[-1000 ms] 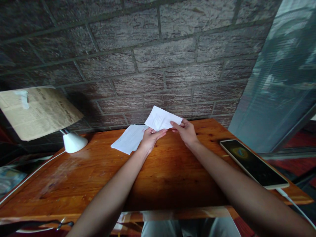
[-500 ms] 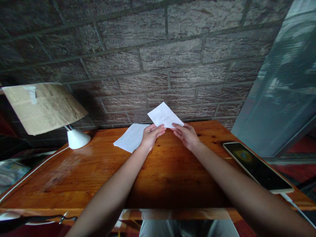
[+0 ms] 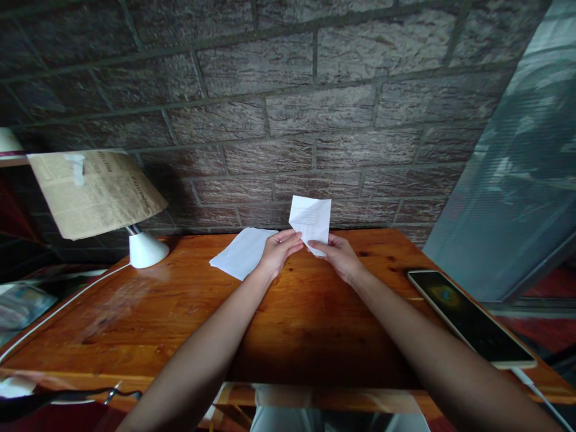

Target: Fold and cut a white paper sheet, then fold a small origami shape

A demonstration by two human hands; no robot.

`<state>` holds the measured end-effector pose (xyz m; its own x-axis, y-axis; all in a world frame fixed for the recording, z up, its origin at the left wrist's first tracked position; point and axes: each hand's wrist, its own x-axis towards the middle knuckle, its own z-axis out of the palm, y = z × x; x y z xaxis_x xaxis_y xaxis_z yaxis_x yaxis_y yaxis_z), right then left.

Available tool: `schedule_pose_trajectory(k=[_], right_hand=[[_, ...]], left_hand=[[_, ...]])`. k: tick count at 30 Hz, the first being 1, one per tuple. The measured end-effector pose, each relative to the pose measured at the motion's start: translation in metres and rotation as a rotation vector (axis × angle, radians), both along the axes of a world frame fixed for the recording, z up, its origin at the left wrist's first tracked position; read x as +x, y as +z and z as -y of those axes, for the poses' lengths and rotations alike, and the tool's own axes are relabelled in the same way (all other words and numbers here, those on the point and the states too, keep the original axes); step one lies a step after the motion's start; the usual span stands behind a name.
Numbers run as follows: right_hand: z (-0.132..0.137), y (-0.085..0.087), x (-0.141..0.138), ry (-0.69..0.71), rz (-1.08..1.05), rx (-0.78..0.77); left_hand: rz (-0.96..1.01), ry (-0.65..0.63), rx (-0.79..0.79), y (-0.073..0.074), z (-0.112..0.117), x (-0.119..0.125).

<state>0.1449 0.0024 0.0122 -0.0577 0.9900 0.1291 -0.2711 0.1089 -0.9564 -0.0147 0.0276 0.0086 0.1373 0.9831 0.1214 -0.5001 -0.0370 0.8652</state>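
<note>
A folded sheet of white paper (image 3: 312, 219) with faint print is held up above the table, tilted, one corner pointing down. My right hand (image 3: 337, 253) pinches its lower right part, thumb in front and fingers behind. At the lower left edge, my left hand (image 3: 282, 249) has its thumb and fingers closed on the paper's edge. Behind my left hand, a stack of white sheets (image 3: 240, 252) lies on the wooden table (image 3: 315, 324), partly covered by that hand.
On the left stands a lamp with a white base (image 3: 147, 249) and a newspaper-like shade (image 3: 99, 192); its cord runs along the table. A phone (image 3: 468, 318) with a cable plugged in lies at the right edge. A brick wall (image 3: 288, 108) rises behind the table.
The folded paper has turned between my hands, from slanting to more upright, with a corner now pointing down. My right hand has shifted its hold on it. The view has moved slightly.
</note>
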Motion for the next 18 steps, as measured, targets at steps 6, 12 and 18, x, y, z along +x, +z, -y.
schedule_pose_trajectory(k=[6,12,18], right_hand=[[-0.001,-0.001,0.003,0.012,0.161,0.06],[0.0,0.006,0.013,-0.613,0.569,0.475],[-0.004,0.007,0.017,-0.641,0.593,0.526]], left_hand=[[-0.048,0.076,0.039,-0.003,0.001,0.002],[-0.081,0.059,0.015,-0.004,0.003,0.004],[-0.101,0.068,0.054,-0.003,0.004,0.005]])
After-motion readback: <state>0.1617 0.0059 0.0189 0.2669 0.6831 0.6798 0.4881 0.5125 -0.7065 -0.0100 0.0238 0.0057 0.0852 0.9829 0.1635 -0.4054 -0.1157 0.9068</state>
